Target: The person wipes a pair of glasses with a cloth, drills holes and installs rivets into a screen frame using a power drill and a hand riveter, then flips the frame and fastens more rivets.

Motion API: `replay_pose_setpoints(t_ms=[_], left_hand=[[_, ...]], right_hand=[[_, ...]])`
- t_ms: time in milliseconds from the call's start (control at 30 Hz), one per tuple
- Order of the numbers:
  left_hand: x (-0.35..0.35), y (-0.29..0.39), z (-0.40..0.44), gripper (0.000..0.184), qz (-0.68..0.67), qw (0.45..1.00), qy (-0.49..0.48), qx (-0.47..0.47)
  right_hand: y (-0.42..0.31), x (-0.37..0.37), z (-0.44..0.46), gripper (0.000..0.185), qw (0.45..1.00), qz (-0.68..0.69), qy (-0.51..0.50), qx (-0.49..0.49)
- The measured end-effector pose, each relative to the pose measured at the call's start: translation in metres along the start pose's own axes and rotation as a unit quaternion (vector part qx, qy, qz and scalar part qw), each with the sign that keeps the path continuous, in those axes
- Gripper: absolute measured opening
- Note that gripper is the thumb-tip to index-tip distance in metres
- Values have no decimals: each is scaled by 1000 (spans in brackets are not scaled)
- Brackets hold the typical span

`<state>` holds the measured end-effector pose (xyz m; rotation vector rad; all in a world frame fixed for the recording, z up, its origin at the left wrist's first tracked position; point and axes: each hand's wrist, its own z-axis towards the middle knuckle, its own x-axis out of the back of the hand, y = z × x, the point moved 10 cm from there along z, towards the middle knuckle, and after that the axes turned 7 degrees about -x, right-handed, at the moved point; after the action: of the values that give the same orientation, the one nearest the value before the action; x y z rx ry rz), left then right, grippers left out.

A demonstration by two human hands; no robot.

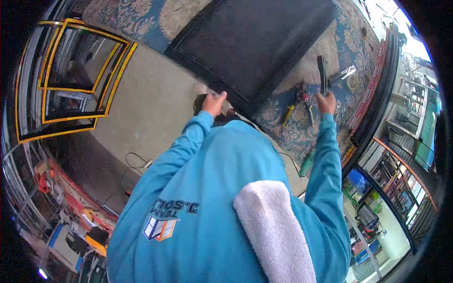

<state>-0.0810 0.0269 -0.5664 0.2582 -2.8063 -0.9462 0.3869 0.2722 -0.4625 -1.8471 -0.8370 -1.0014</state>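
Concrete flooring (137, 96) is stretching out to the left of both hands, while a patterned carpet (350, 42) is lying ahead of them and beyond the right one. Straddling the two, a black framed panel (264, 42) is resting on the floor in front of the hands, its long axis slanting away from them and toward the right, its far end running partly out of view. One short edge is facing the left hand (214, 104), which is hovering just beside it and is clearly the nearer of the two; its fingers are looking loosely curled with the thumb standing out, but whether they are pinching anything I cannot tell. Out past the panel's long right edge, the right hand (326, 102) is closing around the near end of a dark bar-shaped tool (322, 70), which is pointing forward, away from the person, so its axis is crossing the panel's slant at an angle rather than matching it. Between the right hand and the panel, yellow-handled pliers (289, 114) and a red-handled tool (305, 97) are lying on the carpet; nearer the person, a green tool (307, 162) is sitting beside the right sleeve. Yellow-edged frames (89, 119) are standing well apart, off to the left hand's left.
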Motion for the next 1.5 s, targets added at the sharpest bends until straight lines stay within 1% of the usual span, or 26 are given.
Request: replay_pose_setpoints(t_ms=[33, 67, 133, 200, 233, 333, 400, 467, 533, 633, 700, 767, 800, 867, 933, 967, 1033, 1067, 1133, 1167, 1233, 1267, 1333, 1400, 1467, 1500], left_hand=[[2, 6, 0, 69, 0, 1000, 11, 10], [1, 9, 2, 79, 5, 999, -5, 35], [-4, 21, 2, 83, 49, 998, -1, 37], [-30, 12, 17, 82, 41, 997, -46, 45], [-29, -9, 47, 99, 77, 997, 16, -6], [-31, 21, 22, 128, 68, 993, 71, -58], [-25, 34, 2, 125, 66, 982, 163, -61], [-31, 27, 13, 124, 58, 983, 156, -77], [-30, 34, -4, 122, 82, 978, 190, -36], [-47, 19, 2, 122, 80, 984, 156, -22], [-53, -8, 23, 120, 64, 983, 167, -42], [-53, 10, 10, 118, 65, 982, 178, -27], [-53, 51, -31, 115, 83, 977, 197, -16], [-54, 10, 12, 118, 80, 977, 196, -36], [-55, -4, 24, 128, 91, 980, 176, -28], [-55, -9, 27, 133, 104, 979, 171, -22], [-53, 16, 2, 132, 137, 974, 177, -11], [-53, 22, -4, 132, 135, 976, 170, -10], [-53, 13, 5, 130, 134, 978, 159, -18], [-49, 23, -5, 129, 131, 980, 153, -8], [-58, 35, -20, 128, 125, 978, 166, -1], [-56, 34, -21, 128, 125, 975, 183, -4], [-56, 21, -15, 125, 117, 982, 150, 16], [-47, 16, -9, 120, 96, 978, 185, -8], [-39, 2, -2, 116, 57, 984, 165, 17], [-37, -1, 0, 115, 5, 986, 166, 17]], right_hand=[[10, -1, 14, 61, 1000, 9, 0, -30], [9, -2, 24, 64, 1000, 13, 0, 0], [14, 4, 29, 77, 994, 11, 88, 71], [33, 3, 44, 81, 984, -2, 116, 138], [42, 9, 41, 81, 984, -1, 115, 134], [52, 38, 6, 72, 993, 28, 84, 81], [110, 33, 8, 63, 984, 130, 62, 108], [137, 52, -22, 58, 995, 18, 65, 67], [188, 68, -48, 57, 993, 9, 111, 29], [224, 92, -98, 59, 991, -44, 129, -13], [272, 91, -123, 57, 982, -6, 132, -136], [288, 82, -135, 57, 982, -13, 141, -128], [296, 91, -146, 57, 981, -24, 153, -118], [296, 95, -161, 58, 975, -52, 167, -139], [307, 79, -169, 74, 975, -4, 82, -207], [308, 74, -177, 74, 974, -4, 86, -212], [316, 29, -191, 96, 962, 115, 27, -245], [307, 22, -195, 96, 964, 118, 15, -236], [272, 25, -195, 119, 971, 178, 37, -154], [259, 15, -197, 119, 973, 182, 20, -142], [247, 15, -203, 129, 980, 52, 82, -175], [237, 9, -204, 129, 981, 53, 72, -170], [232, 15, -213, 132, 951, -45, 73, -298], [238, 14, -210, 129, 950, -50, 78, -297], [240, 22, -211, 120, 955, 128, 114, -240], [249, 27, -216, 106, 952, 148, 150, -223]])
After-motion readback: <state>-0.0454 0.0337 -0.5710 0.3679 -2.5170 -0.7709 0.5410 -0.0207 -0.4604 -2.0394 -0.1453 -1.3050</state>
